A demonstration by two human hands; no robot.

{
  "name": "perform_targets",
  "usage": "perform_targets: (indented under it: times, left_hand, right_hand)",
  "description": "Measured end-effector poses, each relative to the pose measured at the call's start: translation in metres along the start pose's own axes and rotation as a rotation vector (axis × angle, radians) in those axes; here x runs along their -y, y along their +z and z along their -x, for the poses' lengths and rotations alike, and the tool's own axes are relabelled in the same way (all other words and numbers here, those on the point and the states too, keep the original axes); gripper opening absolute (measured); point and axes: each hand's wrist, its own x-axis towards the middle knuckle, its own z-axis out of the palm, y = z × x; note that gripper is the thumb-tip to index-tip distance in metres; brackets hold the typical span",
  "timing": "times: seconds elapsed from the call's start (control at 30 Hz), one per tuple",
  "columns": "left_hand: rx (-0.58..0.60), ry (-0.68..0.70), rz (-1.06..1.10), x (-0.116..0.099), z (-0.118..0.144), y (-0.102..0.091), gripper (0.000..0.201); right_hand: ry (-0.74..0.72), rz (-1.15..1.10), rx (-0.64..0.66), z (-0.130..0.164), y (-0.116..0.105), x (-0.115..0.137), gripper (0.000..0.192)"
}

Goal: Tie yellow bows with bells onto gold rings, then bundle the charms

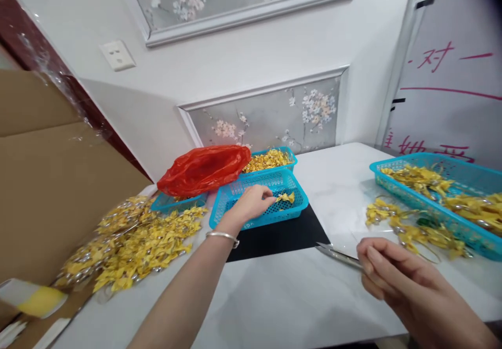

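Note:
My left hand (257,202), with a silver bangle at the wrist, reaches over a blue plastic basket (219,210). Its fingers are pinched at the edge of a small yellow ribbon-like flower (287,197) above the basket's mesh bottom. On the right, my right hand (392,270) has its thumb and fingers pressed together. A slim, pointed metal tool with two prongs (339,256) comes out from behind those fingers, its points toward the basket. The kind of tool is unclear, and its rear end is hidden by the hand.
A black mat (274,239) lies under the basket. A heap of yellow flowers with silvery beads (149,249) covers the left side, near a red plastic bag (204,169). Another flower-filled basket (270,160) stands behind, and a large blue basket (411,189) sits right, with loose flowers (427,231) before it.

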Motion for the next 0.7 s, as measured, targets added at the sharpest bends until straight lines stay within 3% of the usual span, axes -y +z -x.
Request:
perform_targets:
  times: [0.17, 0.33, 0.57, 0.7]
  left_hand:
    - [0.094, -0.106, -0.09, -0.001, -0.049, 0.023, 0.032]
    - [0.131, -0.137, -0.039, -0.015, -0.057, 0.023, 0.032]
    - [0.163, -0.07, 0.27, -0.047, -0.015, -0.016, 0.022]
    - [0.122, -0.043, 0.429, -0.058, 0.025, -0.019, 0.022]
  right_hand:
    - [-0.027, 0.007, -0.031, 0.007, -0.012, 0.007, 0.024]
    - [-0.069, 0.092, 0.011, 0.008, -0.022, 0.016, 0.03]
    - [-0.071, -0.019, -0.035, 0.01, -0.005, 0.02, 0.034]
    - [-0.066, 0.056, 0.029, 0.009, 0.008, 0.02, 0.038]
